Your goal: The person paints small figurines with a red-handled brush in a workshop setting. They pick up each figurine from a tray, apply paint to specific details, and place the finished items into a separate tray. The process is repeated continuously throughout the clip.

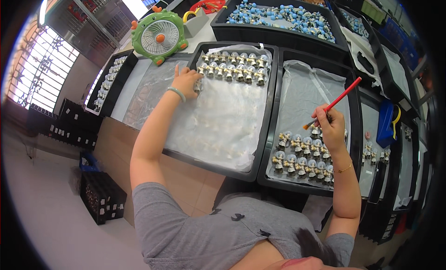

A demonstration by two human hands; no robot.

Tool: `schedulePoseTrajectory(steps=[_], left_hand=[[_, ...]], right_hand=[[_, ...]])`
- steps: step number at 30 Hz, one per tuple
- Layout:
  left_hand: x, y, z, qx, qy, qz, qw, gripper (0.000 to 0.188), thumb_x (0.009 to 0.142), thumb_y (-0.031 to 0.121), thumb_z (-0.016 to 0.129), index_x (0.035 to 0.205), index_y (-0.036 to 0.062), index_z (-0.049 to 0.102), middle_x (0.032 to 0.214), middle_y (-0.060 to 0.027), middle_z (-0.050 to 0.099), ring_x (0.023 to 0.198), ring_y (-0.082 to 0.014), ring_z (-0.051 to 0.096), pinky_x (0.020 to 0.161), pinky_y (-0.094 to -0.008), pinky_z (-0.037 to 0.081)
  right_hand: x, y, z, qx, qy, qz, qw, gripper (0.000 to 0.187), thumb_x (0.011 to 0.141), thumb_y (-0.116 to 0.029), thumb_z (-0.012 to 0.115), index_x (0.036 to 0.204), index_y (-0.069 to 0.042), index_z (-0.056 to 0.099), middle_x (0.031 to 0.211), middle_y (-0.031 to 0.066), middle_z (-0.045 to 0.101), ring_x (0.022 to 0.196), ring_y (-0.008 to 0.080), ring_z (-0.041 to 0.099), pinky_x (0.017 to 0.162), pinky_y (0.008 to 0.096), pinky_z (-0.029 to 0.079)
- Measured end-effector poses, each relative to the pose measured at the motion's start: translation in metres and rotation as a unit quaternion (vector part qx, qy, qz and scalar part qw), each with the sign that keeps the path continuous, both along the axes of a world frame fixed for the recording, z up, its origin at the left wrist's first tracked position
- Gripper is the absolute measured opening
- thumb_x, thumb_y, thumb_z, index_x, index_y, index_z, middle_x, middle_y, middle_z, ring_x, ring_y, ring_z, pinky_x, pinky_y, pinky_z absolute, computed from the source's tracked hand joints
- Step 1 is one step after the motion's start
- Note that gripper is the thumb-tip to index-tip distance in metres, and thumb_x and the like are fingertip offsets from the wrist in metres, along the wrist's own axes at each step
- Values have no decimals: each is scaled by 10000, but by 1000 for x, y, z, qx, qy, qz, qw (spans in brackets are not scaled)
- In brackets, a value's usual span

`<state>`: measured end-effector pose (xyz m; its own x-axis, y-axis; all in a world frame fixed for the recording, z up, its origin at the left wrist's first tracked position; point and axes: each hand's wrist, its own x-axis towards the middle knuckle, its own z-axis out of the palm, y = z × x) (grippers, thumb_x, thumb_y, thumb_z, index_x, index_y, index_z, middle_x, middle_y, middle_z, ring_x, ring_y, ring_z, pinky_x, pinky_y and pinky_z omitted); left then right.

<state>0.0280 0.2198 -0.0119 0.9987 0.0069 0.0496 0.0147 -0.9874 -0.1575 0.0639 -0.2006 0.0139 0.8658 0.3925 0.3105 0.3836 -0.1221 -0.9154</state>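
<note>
My left hand (186, 83) pinches a small figurine (198, 88) at the left side of the middle black tray (274, 98), just below two rows of similar figurines (239, 74). My right hand (331, 123) grips a paintbrush (341, 97) with a red handle, over the right black tray (354, 113). The brush's bristles point down and left, close above more figurines. Rows of figurines (301, 166) with pale hair and white-and-gold clothes lie on a white sheet at that tray's near end. My right hand hides some of them.
A green cartoon-shaped fan (158, 37) stands beyond the left hand. Behind the trays, a large black bin (274, 35) holds many blue-and-white pieces. A narrow tray of figurines (110, 79) lies far left. A blue tape dispenser (385, 121) sits at the right.
</note>
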Motion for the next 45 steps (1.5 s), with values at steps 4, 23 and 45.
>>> schedulePoseTrajectory(steps=[4, 23, 45], left_hand=[[4, -3, 4, 2, 59, 27, 998, 580, 522, 176, 662, 1084, 144, 521, 1016, -4, 547, 1084, -217, 391, 1007, -556, 3], [13, 13, -24, 93, 73, 47, 992, 648, 563, 71, 647, 1179, 135, 458, 1148, -39, 490, 1222, -225, 287, 1004, -573, 50], [15, 4, -20, 83, 53, 48, 994, 628, 561, 86, 671, 1149, 174, 470, 1059, -37, 495, 1136, -223, 360, 995, -576, 90]], right_hand=[[0, -3, -2, 2, 9, 0, 1000, 247, 838, -203, 522, 712, 5, 563, 554, 3, 500, 502, 60, 465, 466, 198, 357], [-2, 1, 0, 14, 1, 23, 1000, 278, 834, -231, 528, 704, 13, 564, 506, 15, 487, 482, 76, 479, 459, 216, 353], [-2, -1, 1, 7, 6, 33, 999, 275, 829, -229, 532, 716, 19, 567, 575, 41, 549, 508, 90, 502, 485, 228, 386]])
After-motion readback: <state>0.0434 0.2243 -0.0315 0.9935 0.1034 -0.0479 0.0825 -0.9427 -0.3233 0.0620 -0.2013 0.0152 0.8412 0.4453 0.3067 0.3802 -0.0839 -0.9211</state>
